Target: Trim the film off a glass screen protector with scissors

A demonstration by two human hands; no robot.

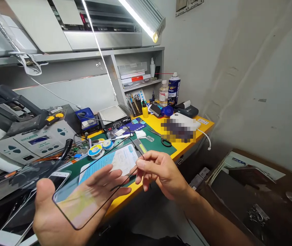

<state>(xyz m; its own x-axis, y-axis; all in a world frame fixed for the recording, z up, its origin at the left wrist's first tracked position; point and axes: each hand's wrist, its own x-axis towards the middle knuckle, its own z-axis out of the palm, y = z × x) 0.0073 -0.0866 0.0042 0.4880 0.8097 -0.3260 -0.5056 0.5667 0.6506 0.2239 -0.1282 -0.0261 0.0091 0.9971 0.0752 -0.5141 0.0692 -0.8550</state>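
**Fingers (110, 179) of left hand (52, 218) wrapped round black-rimmed phone glass (76, 201): chip risk**

Glass held over table (179, 150) edge. White phone (55, 177) lies just below; a slip onto it or solder spools (96, 151) could crack the rim. Right hand (162, 174) at glass edge, fingers together, grip unclear. Scissors (165, 142) further right.

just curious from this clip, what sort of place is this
Most likely a phone repair workshop: there's a loose phone screen glass being handled, solder reels, and a green bench mat.
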